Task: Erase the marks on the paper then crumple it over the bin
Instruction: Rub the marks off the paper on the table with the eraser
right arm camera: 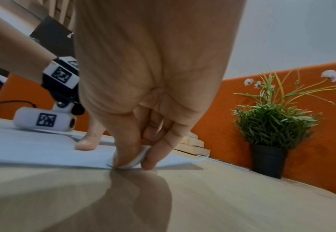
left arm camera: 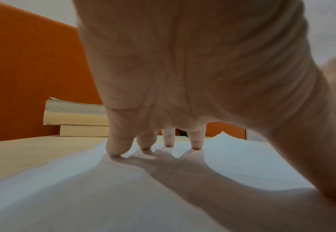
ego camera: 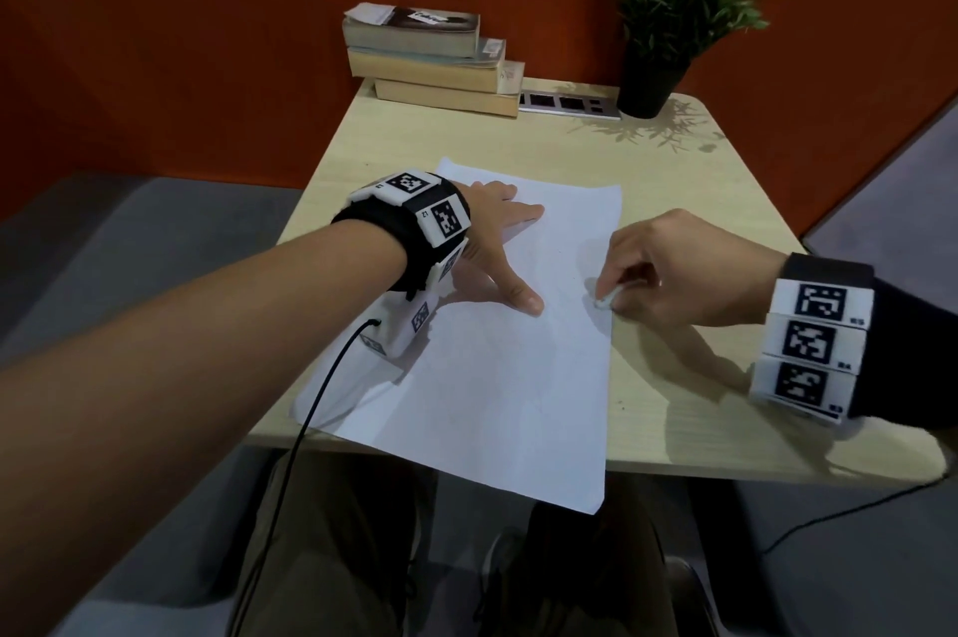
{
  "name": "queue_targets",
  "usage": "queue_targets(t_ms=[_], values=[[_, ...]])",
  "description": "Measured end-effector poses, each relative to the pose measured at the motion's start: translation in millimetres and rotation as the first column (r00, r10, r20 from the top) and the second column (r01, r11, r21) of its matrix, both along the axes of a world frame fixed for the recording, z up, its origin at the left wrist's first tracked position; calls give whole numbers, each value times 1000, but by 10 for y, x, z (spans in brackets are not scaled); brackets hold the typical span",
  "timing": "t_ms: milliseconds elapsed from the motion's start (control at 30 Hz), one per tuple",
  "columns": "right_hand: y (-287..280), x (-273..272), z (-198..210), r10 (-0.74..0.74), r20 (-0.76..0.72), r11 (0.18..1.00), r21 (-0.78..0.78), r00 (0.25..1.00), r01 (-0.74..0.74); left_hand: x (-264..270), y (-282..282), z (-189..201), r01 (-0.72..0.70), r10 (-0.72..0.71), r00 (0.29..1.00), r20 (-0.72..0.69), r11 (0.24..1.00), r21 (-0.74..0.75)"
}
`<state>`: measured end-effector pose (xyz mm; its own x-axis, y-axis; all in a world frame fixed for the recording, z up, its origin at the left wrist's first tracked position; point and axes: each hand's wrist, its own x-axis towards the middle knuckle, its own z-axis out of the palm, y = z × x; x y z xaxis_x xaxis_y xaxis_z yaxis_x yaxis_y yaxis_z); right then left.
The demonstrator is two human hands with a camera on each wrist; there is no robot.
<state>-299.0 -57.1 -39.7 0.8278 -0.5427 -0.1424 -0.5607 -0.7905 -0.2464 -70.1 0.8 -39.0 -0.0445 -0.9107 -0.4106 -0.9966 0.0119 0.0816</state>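
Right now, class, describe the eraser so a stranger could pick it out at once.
Start at the pale wooden table and find the white paper at its middle. At the sheet's right edge, the right hand pinches the eraser against it. It is the only small white lump there, held between fingertips.

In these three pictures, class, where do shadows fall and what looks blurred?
Head view: plant shadow dapples the table. Left wrist view: left hand shadows the paper. Right wrist view: right hand looms blurred, its shadow dark on the table.
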Motion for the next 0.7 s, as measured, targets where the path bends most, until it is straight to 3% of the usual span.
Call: queue_targets(t_ms=[267,533,700], values=[[-315,405,-89,-156,91,981,-105,984,165,-31,7,64,-1,1,1000,1,1000,27],[74,-16,-57,15,45,1000,-6,999,-14,28,-19,-36,-5,5,1000,-20,1000,11],[-76,187,24,-31,62,999,-41,998,34,18,-27,-8,-4,4,1000,-4,1000,17]])
